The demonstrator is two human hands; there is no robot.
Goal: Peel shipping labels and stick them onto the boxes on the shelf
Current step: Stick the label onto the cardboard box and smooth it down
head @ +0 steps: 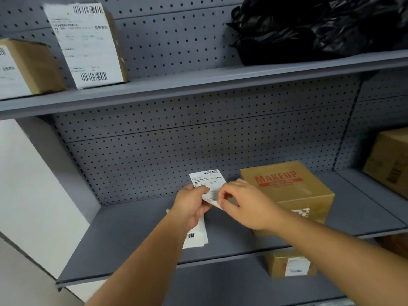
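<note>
My left hand (pixel 192 203) holds a white shipping label (pixel 207 180) upright above the middle shelf (pixel 123 239). My right hand (pixel 245 204) pinches the label's lower corner, where a strip curls away from the sheet. A brown cardboard box (pixel 293 191) printed MAKEUP in red stands on the shelf just right of my hands. A small stack of labels (pixel 197 236) lies flat on the shelf under my left wrist, partly hidden by it.
On the upper shelf (pixel 198 82) stand two labelled boxes (pixel 88 43) (pixel 28 67) at the left and a black plastic bag (pixel 320 27) at the right. Another box (pixel 390 160) sits at the far right. A small labelled box (pixel 291 265) rests on the shelf below.
</note>
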